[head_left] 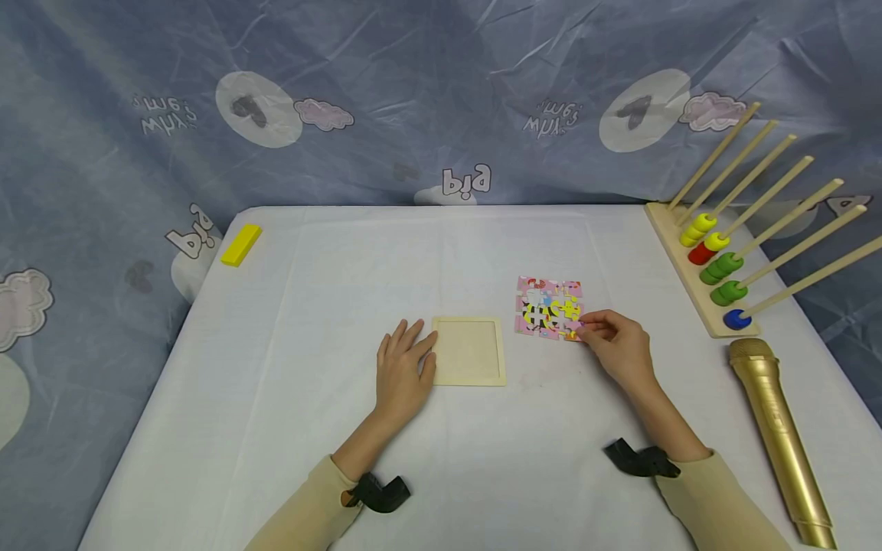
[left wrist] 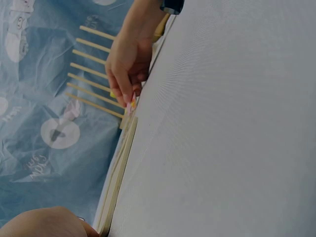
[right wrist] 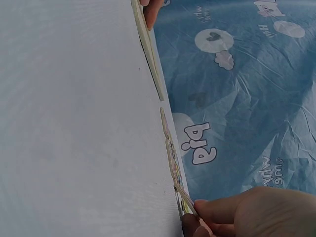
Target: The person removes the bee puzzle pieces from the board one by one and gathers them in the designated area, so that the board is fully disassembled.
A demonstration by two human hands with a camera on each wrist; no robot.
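A square jigsaw puzzle [head_left: 548, 308] with a pink, yellow and black picture lies on the table, its pieces put together. My right hand [head_left: 616, 344] pinches a puzzle piece [right wrist: 186, 197] at the puzzle's lower right corner, and this piece is tilted up in the right wrist view. To the left lies a pale wooden puzzle frame [head_left: 468, 380] with a shallow recess and no pieces in it. My left hand [head_left: 403, 375] rests at the frame's left edge, fingers spread and fairly straight, with fingertips touching the rim.
A wooden peg stand [head_left: 696, 283] with coloured beads on several rods stands at the right edge. Below it lies a gold microphone [head_left: 782, 436]. A yellow block [head_left: 241, 245] sits at the far left corner of the white-covered table [head_left: 276, 428]. Behind hangs a blue patterned cloth [head_left: 413, 92].
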